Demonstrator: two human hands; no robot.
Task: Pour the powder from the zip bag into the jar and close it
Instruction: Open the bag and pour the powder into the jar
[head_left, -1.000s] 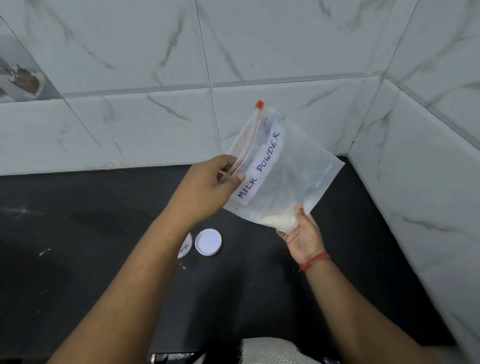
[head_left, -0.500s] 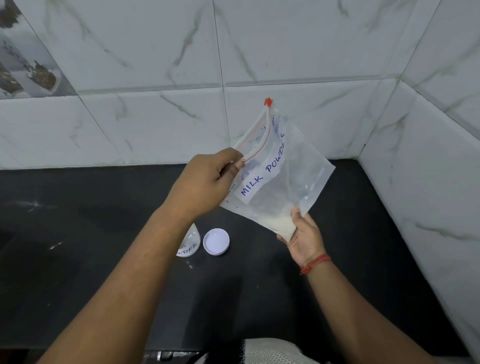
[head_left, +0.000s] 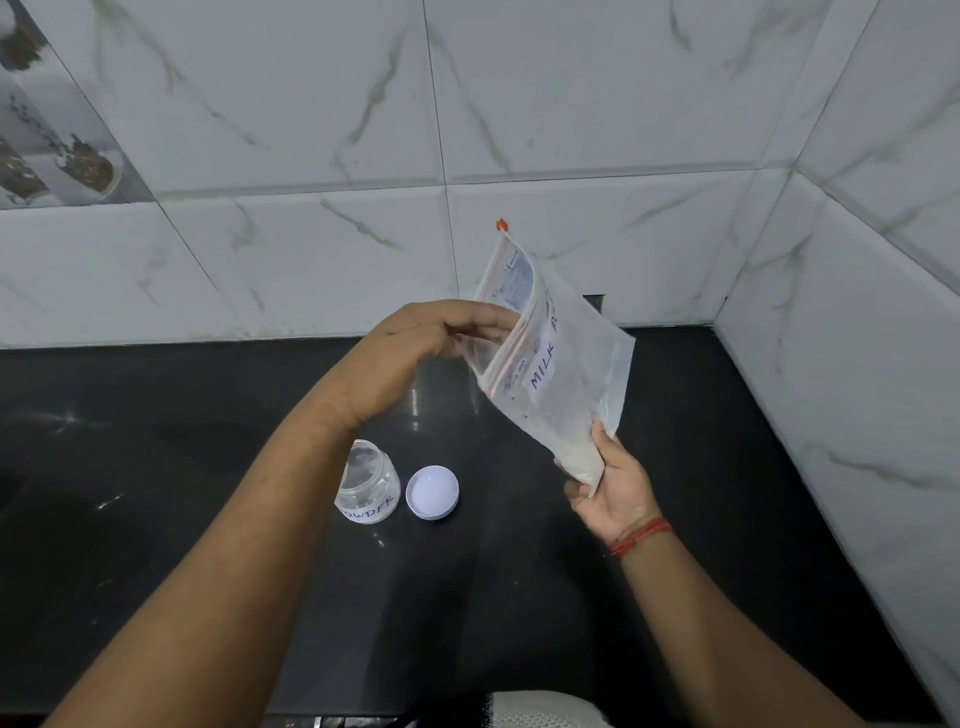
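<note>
A clear zip bag (head_left: 566, 374) labelled "MILK" hangs in the air over the counter, its zip mouth gaping toward the left and white powder gathered in its lower corner. My left hand (head_left: 421, 348) pinches the near side of the mouth. My right hand (head_left: 610, 491) grips the bottom corner where the powder sits. Below my left wrist a small clear jar (head_left: 368, 486) stands open on the counter, with a label reading "POWDER". Its white lid (head_left: 432, 491) lies just to the right of the jar, inside facing up.
The black counter (head_left: 545, 597) runs back to a white marble-tiled wall (head_left: 311, 156). A second tiled wall (head_left: 857, 364) closes the right side, forming a corner behind the bag.
The bag's mouth has spread open and turned toward my left hand. My left arm has shifted off the jar, which now shows in full.
</note>
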